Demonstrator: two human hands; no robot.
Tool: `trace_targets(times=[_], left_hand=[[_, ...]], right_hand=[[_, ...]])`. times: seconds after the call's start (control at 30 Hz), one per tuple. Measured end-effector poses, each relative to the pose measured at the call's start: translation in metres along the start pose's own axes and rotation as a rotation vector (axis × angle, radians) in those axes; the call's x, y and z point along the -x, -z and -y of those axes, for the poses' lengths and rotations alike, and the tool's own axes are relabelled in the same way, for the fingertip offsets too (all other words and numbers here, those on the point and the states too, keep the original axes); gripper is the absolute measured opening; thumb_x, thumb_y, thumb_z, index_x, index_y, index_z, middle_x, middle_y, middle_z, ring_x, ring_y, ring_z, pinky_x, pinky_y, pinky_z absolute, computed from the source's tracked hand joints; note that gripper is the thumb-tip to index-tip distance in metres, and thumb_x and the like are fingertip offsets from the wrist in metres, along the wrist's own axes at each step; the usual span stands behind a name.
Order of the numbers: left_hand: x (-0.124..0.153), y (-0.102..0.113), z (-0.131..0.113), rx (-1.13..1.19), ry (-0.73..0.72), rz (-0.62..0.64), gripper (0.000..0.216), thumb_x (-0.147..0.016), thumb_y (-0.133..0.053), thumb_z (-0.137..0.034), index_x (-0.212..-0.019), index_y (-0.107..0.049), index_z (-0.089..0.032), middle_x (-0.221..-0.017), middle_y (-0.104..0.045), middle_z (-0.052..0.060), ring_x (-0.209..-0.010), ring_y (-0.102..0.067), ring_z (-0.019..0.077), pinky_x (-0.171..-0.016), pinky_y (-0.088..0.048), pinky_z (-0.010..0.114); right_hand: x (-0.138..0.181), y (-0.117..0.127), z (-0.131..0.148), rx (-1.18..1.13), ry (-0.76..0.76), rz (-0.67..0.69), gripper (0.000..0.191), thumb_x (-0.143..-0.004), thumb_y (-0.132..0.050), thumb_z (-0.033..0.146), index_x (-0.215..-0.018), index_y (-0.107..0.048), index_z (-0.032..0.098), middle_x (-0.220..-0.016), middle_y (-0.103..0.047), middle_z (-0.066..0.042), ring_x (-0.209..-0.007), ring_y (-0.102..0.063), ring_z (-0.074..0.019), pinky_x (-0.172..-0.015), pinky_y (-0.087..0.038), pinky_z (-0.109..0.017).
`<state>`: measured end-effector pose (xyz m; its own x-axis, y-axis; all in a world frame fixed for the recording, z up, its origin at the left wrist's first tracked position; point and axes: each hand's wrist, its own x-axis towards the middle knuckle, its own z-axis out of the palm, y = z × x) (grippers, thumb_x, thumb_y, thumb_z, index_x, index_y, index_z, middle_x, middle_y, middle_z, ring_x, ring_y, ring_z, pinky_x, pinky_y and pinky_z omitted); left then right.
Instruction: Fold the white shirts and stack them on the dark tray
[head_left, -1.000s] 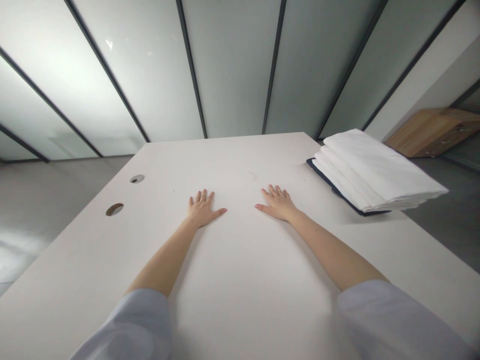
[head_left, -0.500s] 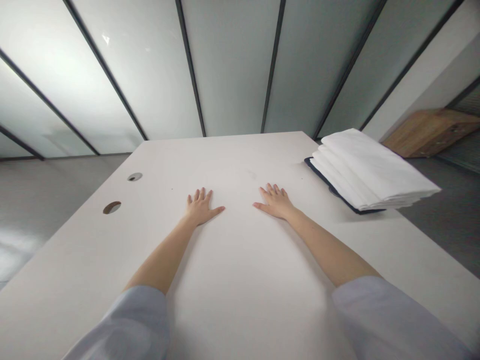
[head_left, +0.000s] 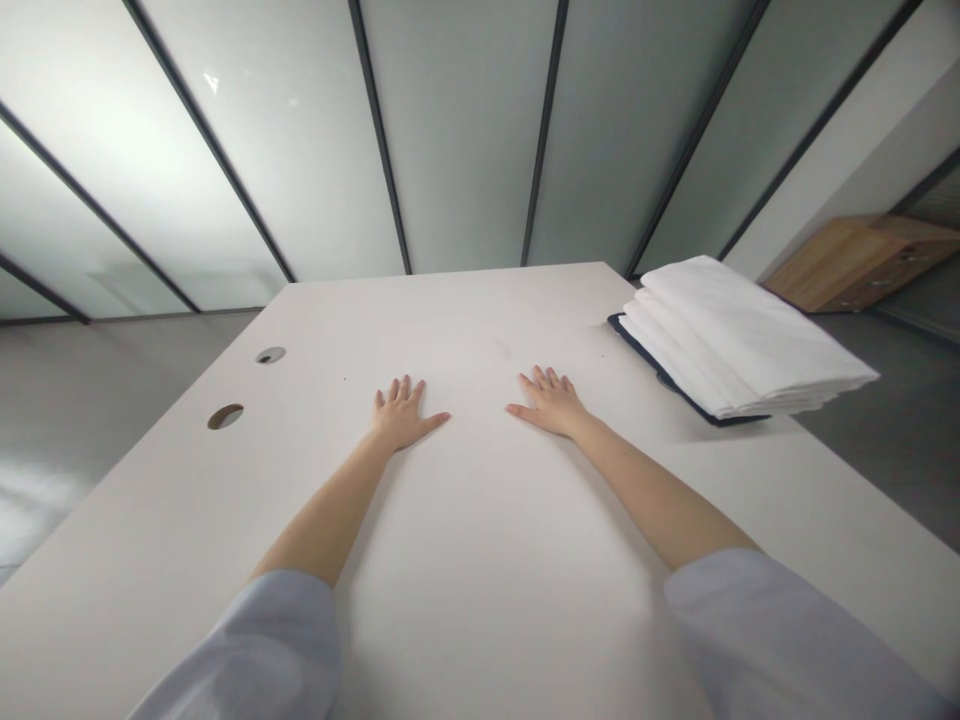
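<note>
My left hand (head_left: pixel 402 415) lies flat, palm down, on the white table (head_left: pixel 465 560), fingers spread and holding nothing. My right hand (head_left: pixel 551 402) lies the same way a short gap to its right, thumb pointing inward, also empty. Both forearms stretch out from pale blue sleeves at the bottom of the view. A stack of folded white cloths (head_left: pixel 742 335) sits on a dark flat board at the table's right edge, an arm's reach beyond my right hand.
Two round cable holes (head_left: pixel 226 416) are cut in the table's left side. Frosted glass panels with dark frames stand behind the table. A wooden cabinet (head_left: pixel 862 262) is on the floor at far right.
</note>
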<state>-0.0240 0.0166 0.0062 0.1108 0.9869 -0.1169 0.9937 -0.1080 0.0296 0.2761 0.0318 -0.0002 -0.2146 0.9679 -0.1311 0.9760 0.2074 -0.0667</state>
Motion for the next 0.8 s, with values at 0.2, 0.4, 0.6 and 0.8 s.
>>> trace_targets(times=[0.2, 0.4, 0.6, 0.8], left_hand=[[-0.0005, -0.0004, 0.0000, -0.005, -0.002, -0.009, 0.100, -0.077, -0.023, -0.085, -0.154, -0.021, -0.021, -0.161, -0.011, 0.014, -0.147, -0.010, 0.0350, -0.116, -0.014, 0.056], [0.0000, 0.0010, -0.0005, -0.003, 0.004, -0.003, 0.100, -0.077, -0.023, -0.085, -0.154, -0.020, -0.021, -0.161, -0.011, 0.014, -0.148, -0.010, 0.0345, -0.116, -0.014, 0.056], [0.0001, 0.0006, -0.0001, -0.005, -0.003, 0.000, 0.101, -0.077, -0.023, -0.086, -0.154, -0.020, -0.020, -0.161, -0.011, 0.014, -0.147, -0.010, 0.0354, -0.116, -0.014, 0.056], [0.0009, 0.0016, -0.0002, -0.007, 0.000, -0.002, 0.101, -0.077, -0.022, -0.086, -0.154, -0.020, -0.021, -0.161, -0.011, 0.013, -0.147, -0.011, 0.0346, -0.116, -0.014, 0.055]], right_hand=[[-0.0003, -0.0005, -0.0002, -0.001, 0.002, -0.006, 0.093, -0.083, -0.023, 0.080, -0.154, -0.023, 0.020, -0.161, -0.014, -0.016, -0.146, -0.012, -0.0386, -0.115, -0.012, -0.054], [-0.0007, -0.0011, -0.0007, -0.003, 0.003, -0.009, 0.094, -0.082, -0.022, 0.081, -0.154, -0.023, 0.021, -0.161, -0.015, -0.015, -0.145, -0.013, -0.0385, -0.115, -0.013, -0.054], [-0.0004, -0.0007, -0.0002, -0.004, 0.003, -0.013, 0.093, -0.083, -0.023, 0.080, -0.154, -0.024, 0.021, -0.161, -0.015, -0.015, -0.146, -0.012, -0.0386, -0.115, -0.011, -0.055], [-0.0004, 0.0002, 0.0006, -0.007, 0.001, -0.004, 0.093, -0.082, -0.024, 0.080, -0.154, -0.023, 0.021, -0.161, -0.015, -0.014, -0.146, -0.012, -0.0383, -0.115, -0.012, -0.054]])
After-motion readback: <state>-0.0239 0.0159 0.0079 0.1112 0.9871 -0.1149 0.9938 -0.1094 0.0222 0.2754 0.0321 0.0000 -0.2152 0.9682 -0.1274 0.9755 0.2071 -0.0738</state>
